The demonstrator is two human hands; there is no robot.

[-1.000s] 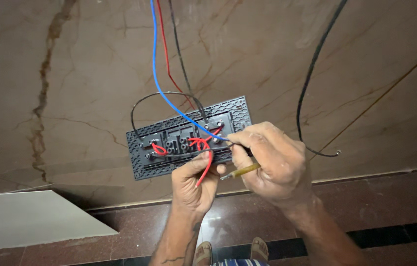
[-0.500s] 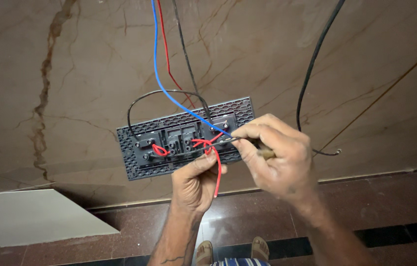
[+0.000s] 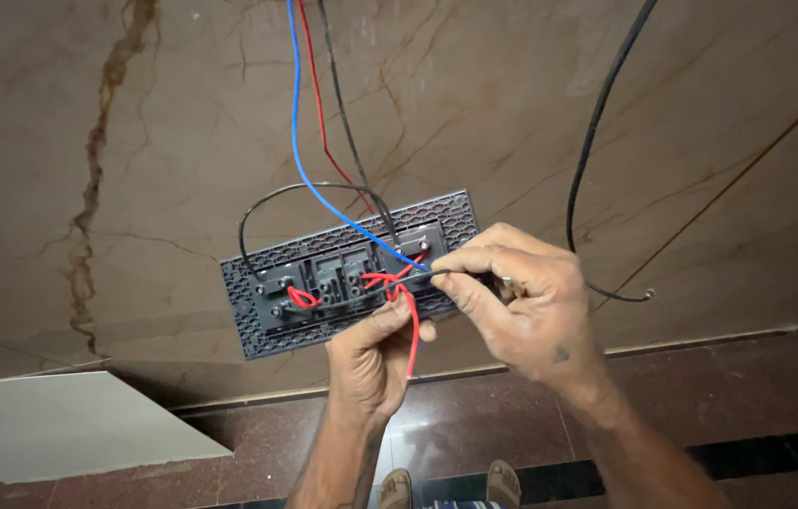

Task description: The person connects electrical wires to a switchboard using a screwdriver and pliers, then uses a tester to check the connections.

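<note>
- Feet in sandals (image 3: 451,485) show at the bottom edge, on a dark reddish polished floor (image 3: 719,415); a pale board (image 3: 60,424) lies at lower left.
- Left hand (image 3: 375,353) comes up from below, fingers curled shut around the lower edge of the switch plate (image 3: 352,273), thumb lying along that edge. A loose red wire (image 3: 413,330) hangs down past the knuckles.
- Right hand (image 3: 521,302) is closed in a pinch: thumb and forefinger press together on a thin dark tool shaft or wire end (image 3: 423,274) aimed at the terminals on the right of the plate. I cannot tell which it is; a small metal-tipped piece peeks from behind the fingers.
- Change over the last second: the plate sits a little lower and more level than before, the yellowish handle seen under the right hand is now hidden in the grip, and the pinch has moved in toward the terminals. Judgement: work on the right-hand terminal is under way, not finished.
- Plate is held in the air, back side up, dark ribbed frame with module backs and short red jumper loops (image 3: 303,300).
- Blue wire (image 3: 297,141), a red one and a black one run up out of frame; a black loop (image 3: 267,203) arcs over the plate.
- Farther: a beige veined stone surface (image 3: 135,141) and a separate black cable (image 3: 592,151) with a bare end.
</note>
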